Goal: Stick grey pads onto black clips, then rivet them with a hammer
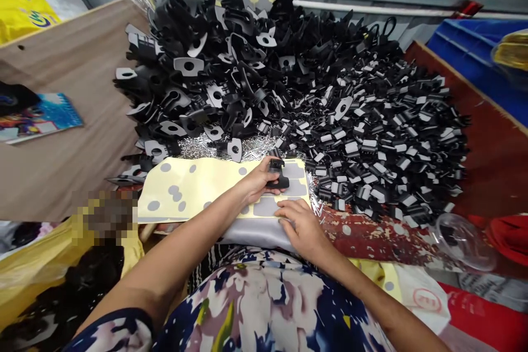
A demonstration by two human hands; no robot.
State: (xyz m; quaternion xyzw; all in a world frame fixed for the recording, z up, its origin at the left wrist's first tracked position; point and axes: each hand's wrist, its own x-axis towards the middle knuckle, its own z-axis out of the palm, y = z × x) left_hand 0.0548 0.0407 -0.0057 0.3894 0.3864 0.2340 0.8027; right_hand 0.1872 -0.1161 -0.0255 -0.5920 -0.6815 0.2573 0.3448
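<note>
My left hand (256,182) is closed around a black plastic clip (279,174), held upright over the right part of a pale yellow sticker sheet (214,176). Grey stickers and grey round spots dot this sheet. With fingers stretched out, my right hand (304,226) rests at the sheet's lower right, its fingertips by a grey sticker (264,208). Whether those fingertips have lifted any sticker I cannot tell. Just beyond the sheet lie many thin metal pins (198,147).
Behind the sheet rises a large heap of black clip parts (247,71), with smaller black pieces (383,132) spreading right. A wooden board (82,66) flanks the left, a red-brown board (487,159) the right. A clear plastic cup (464,242) lies near the front right edge.
</note>
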